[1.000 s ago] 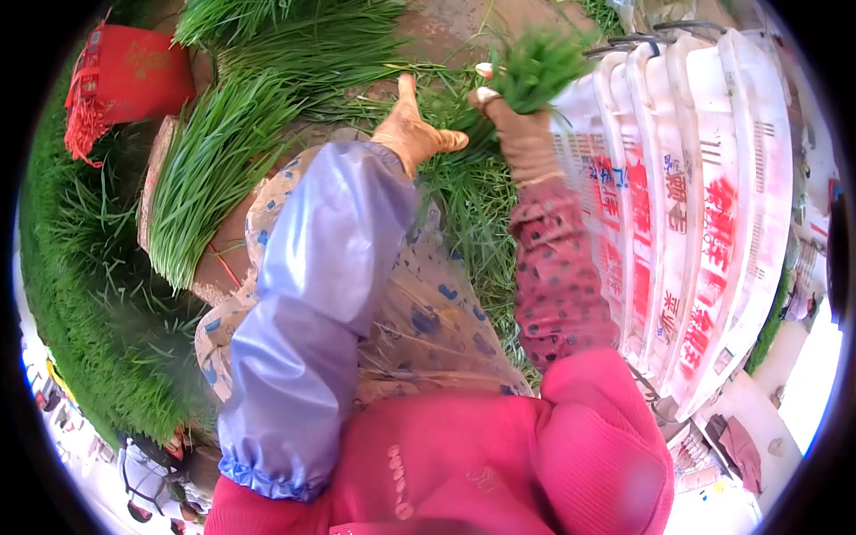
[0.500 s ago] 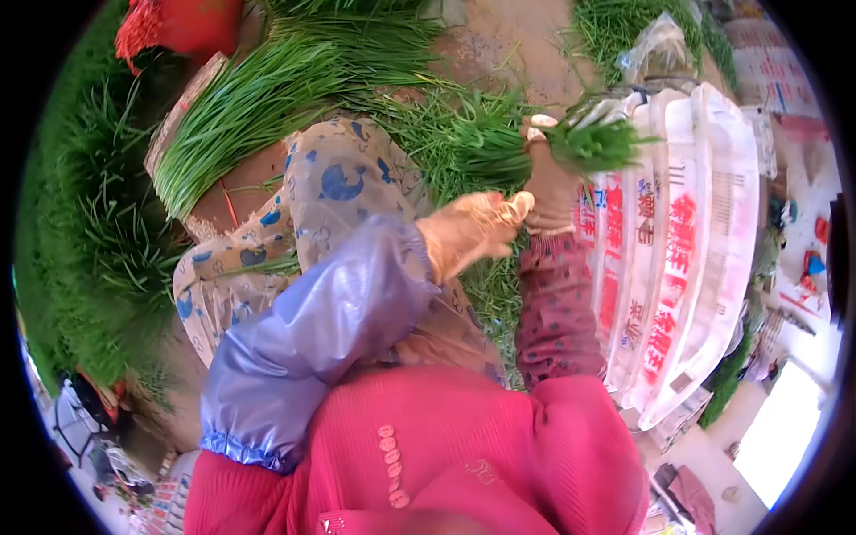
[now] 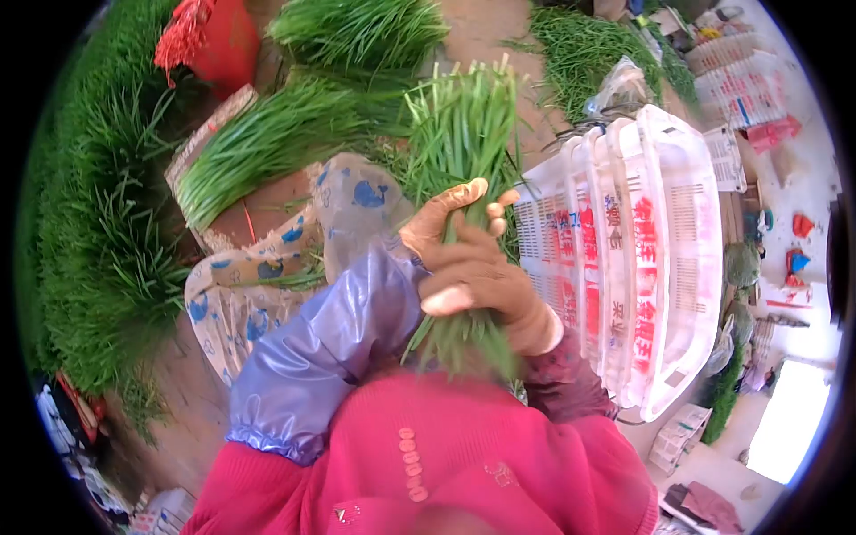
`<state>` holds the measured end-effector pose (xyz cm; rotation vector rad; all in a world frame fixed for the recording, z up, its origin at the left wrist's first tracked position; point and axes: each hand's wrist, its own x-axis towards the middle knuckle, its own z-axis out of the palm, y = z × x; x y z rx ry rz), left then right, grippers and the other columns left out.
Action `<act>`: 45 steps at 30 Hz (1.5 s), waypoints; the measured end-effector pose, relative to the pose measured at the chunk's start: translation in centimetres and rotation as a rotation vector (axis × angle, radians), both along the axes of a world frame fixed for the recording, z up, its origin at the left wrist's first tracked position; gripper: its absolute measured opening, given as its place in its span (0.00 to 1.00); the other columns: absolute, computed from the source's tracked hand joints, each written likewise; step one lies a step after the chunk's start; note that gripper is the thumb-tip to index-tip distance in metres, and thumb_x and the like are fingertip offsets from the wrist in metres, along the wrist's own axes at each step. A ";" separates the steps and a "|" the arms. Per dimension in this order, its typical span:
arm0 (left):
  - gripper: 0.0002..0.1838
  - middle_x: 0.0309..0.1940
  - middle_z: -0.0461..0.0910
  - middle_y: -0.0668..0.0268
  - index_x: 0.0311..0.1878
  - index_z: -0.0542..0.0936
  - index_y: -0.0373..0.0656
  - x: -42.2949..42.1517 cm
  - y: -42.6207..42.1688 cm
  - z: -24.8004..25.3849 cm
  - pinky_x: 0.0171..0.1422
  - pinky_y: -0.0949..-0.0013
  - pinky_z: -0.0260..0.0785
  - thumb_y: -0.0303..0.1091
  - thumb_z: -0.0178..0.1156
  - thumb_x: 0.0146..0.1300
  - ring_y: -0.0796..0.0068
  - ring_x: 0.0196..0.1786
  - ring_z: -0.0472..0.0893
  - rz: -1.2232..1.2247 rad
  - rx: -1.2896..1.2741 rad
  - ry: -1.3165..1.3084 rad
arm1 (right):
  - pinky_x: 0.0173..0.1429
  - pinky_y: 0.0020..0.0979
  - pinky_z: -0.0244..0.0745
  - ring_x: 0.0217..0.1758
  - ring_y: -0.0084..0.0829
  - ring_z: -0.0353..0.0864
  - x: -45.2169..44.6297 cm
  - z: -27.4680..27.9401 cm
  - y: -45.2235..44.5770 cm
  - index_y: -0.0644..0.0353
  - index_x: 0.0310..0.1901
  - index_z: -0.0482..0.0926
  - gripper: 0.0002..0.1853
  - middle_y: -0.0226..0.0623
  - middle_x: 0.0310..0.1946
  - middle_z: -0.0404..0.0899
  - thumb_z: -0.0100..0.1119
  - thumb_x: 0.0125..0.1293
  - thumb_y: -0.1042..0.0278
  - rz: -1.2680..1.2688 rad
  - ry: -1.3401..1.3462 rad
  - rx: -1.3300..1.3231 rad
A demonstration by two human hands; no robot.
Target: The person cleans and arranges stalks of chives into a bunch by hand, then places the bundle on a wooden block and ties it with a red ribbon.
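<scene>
"What is nearest the person?"

"Right in front of the pink top (image 3: pixel 401 437), the leafy tips of a bunch of greens (image 3: pixel 464 120) hang down. The right hand (image 3: pixel 495 290) lies across the lower leaves, blurred; whether its fingers close on them, one cannot tell."

"And the left hand (image 3: pixel 443 214)?"

"It is closed round the middle of the bunch, just beyond the right hand, its thumb laid over the stalks. The pale cut ends fan out above it, pointing away from the body."

"So how far has the work come?"

"One bunch looks gathered, its cut ends roughly together. No tie shows on it, though the hands hide part of the middle. Plenty seems left: beyond the patterned apron (image 3: pixel 254 276), on the person's left, a layer of long greens (image 3: pixel 267 147) lies loose over a board (image 3: pixel 214 129)."

"What stands on the other side?"

"A stack of white crates (image 3: pixel 664 267), tilted, just beside the right arm and apart from the bunch."

"Farther off?"

"A thick pile of greens (image 3: pixel 361 31) ahead, a red bag (image 3: pixel 230 45) to its left, and to the right a looser heap of greens (image 3: pixel 588 58) on the floor, with a clear plastic bag (image 3: pixel 621 85) by it."
</scene>
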<state>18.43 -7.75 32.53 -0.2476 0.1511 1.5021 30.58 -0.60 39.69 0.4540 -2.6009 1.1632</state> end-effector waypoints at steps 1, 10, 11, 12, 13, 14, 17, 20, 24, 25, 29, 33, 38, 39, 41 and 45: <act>0.21 0.42 0.78 0.63 0.57 0.72 0.31 -1.0 0.7 -2.9 0.45 0.72 0.77 0.36 0.60 0.67 0.72 0.42 0.79 -0.065 0.215 -0.076 | 0.66 0.47 0.67 0.55 0.38 0.79 1.1 -0.3 -0.2 0.57 0.38 0.79 0.06 0.43 0.40 0.81 0.63 0.63 0.67 -0.009 -0.028 -0.408; 0.17 0.32 0.63 0.73 0.50 0.69 0.33 -4.4 -2.5 -3.5 0.38 0.77 0.64 0.36 0.56 0.66 0.81 0.36 0.67 -0.104 0.567 0.214 | 0.65 0.36 0.67 0.61 0.31 0.71 -0.6 -11.0 -1.9 0.63 0.61 0.71 0.29 0.37 0.56 0.75 0.46 0.73 0.44 -0.297 -0.093 -0.731; 0.19 0.32 0.63 0.73 0.50 0.70 0.34 -5.5 -3.5 -4.3 0.35 0.78 0.62 0.39 0.59 0.65 0.82 0.33 0.64 -0.213 0.462 0.278 | 0.65 0.36 0.67 0.61 0.31 0.71 -2.1 -12.4 -1.9 0.63 0.61 0.71 0.32 0.37 0.56 0.75 0.47 0.72 0.39 -0.274 -0.020 -0.672; 0.22 0.31 0.63 0.72 0.51 0.71 0.35 -6.1 -4.7 -4.7 0.32 0.78 0.60 0.42 0.63 0.64 0.84 0.30 0.60 -0.318 0.347 0.338 | 0.63 0.37 0.69 0.59 0.32 0.72 -4.0 -13.2 -1.7 0.62 0.62 0.70 0.37 0.38 0.56 0.75 0.46 0.68 0.33 0.206 -0.052 -1.289; 0.26 0.31 0.64 0.71 0.54 0.68 0.33 -5.8 -5.9 -3.4 0.31 0.78 0.60 0.44 0.64 0.63 0.83 0.29 0.61 -0.308 0.354 0.425 | 0.62 0.37 0.70 0.58 0.33 0.72 -4.8 -12.7 -1.5 0.62 0.62 0.70 0.40 0.39 0.56 0.76 0.46 0.66 0.30 0.474 -0.035 -1.580; 0.31 0.31 0.64 0.71 0.57 0.66 0.31 -5.3 -7.1 -2.3 0.30 0.78 0.59 0.45 0.65 0.62 0.82 0.28 0.61 -0.297 0.360 0.505 | 0.61 0.37 0.71 0.57 0.33 0.73 -5.5 -12.2 -1.4 0.61 0.62 0.70 0.42 0.39 0.56 0.76 0.45 0.64 0.26 0.766 -0.063 -1.852; 0.29 0.33 0.68 0.68 0.53 0.69 0.30 -5.2 -10.2 -2.9 0.29 0.77 0.58 0.43 0.66 0.61 0.80 0.24 0.62 -0.381 0.322 0.572 | 0.56 0.39 0.74 0.52 0.33 0.76 -5.1 -9.5 -1.4 0.60 0.59 0.72 0.42 0.37 0.51 0.78 0.46 0.62 0.25 -0.089 -0.062 -1.813; 0.20 0.27 0.69 0.67 0.39 0.74 0.35 -5.0 -12.6 -2.2 0.28 0.76 0.56 0.44 0.66 0.61 0.80 0.23 0.62 -0.501 0.196 0.744 | 0.54 0.37 0.76 0.48 0.31 0.78 -4.5 -11.7 -0.1 0.61 0.57 0.74 0.35 0.36 0.47 0.79 0.48 0.67 0.33 -0.092 0.018 -2.089; 0.22 0.26 0.68 0.68 0.39 0.74 0.34 -5.7 -15.2 -3.7 0.29 0.77 0.55 0.47 0.65 0.60 0.80 0.25 0.63 -0.641 0.124 0.698 | 0.51 0.34 0.76 0.45 0.30 0.78 -3.6 -13.6 2.1 0.62 0.55 0.75 0.30 0.36 0.45 0.80 0.49 0.69 0.40 -0.192 0.142 -2.131; 0.23 0.26 0.68 0.69 0.39 0.74 0.34 -5.9 -15.9 -4.2 0.30 0.77 0.55 0.48 0.65 0.60 0.80 0.26 0.64 -0.668 0.110 0.689 | 0.50 0.34 0.76 0.45 0.30 0.78 -3.4 -14.2 2.6 0.62 0.55 0.75 0.29 0.36 0.44 0.80 0.49 0.70 0.42 -0.217 0.177 -2.134; 0.26 0.24 0.66 0.70 0.40 0.75 0.32 -6.6 -17.7 -5.7 0.31 0.78 0.55 0.51 0.65 0.59 0.80 0.28 0.65 -0.746 0.064 0.646 | 0.46 0.30 0.76 0.42 0.28 0.79 -3.9 -16.7 5.3 0.63 0.54 0.76 0.23 0.36 0.41 0.80 0.50 0.73 0.49 -0.378 0.280 -2.051; 0.24 0.25 0.67 0.71 0.30 0.73 0.40 -6.7 -19.0 -4.9 0.31 0.78 0.54 0.55 0.63 0.60 0.79 0.28 0.65 -0.835 0.064 0.685 | 0.32 0.29 0.70 0.28 0.24 0.72 -4.3 -17.0 8.1 0.60 0.53 0.76 0.16 0.29 0.30 0.75 0.52 0.73 0.57 -0.865 -0.103 -1.411; 0.21 0.24 0.70 0.69 0.32 0.75 0.39 -7.6 -21.0 -4.7 0.30 0.74 0.58 0.49 0.67 0.57 0.77 0.26 0.68 -0.902 -0.098 0.557 | 0.22 0.34 0.64 0.18 0.23 0.67 -3.2 -22.6 11.5 0.62 0.52 0.71 0.12 0.28 0.23 0.70 0.49 0.71 0.66 -0.705 0.037 -2.075; 0.21 0.24 0.70 0.68 0.33 0.75 0.39 -7.6 -21.2 -4.6 0.30 0.74 0.58 0.49 0.67 0.58 0.77 0.26 0.68 -0.884 -0.087 0.578 | 0.25 0.39 0.69 0.18 0.25 0.68 -2.8 -21.4 10.3 0.62 0.50 0.72 0.12 0.27 0.22 0.67 0.48 0.71 0.65 -0.935 0.038 -1.978; 0.20 0.24 0.70 0.68 0.33 0.75 0.39 -7.2 -21.9 -4.4 0.30 0.74 0.58 0.48 0.66 0.58 0.77 0.26 0.68 -0.852 -0.068 0.604 | 0.26 0.41 0.71 0.18 0.26 0.68 -1.4 -27.4 14.4 0.62 0.49 0.71 0.11 0.28 0.21 0.66 0.47 0.72 0.64 -0.535 -0.084 -2.076; 0.19 0.24 0.70 0.68 0.34 0.75 0.38 -7.1 -23.6 -4.2 0.30 0.73 0.58 0.47 0.65 0.59 0.76 0.26 0.68 -0.797 -0.092 0.628 | 0.26 0.42 0.68 0.24 0.37 0.76 -0.6 -27.3 14.9 0.57 0.45 0.76 0.11 0.39 0.27 0.78 0.47 0.69 0.62 -0.746 -0.186 -2.006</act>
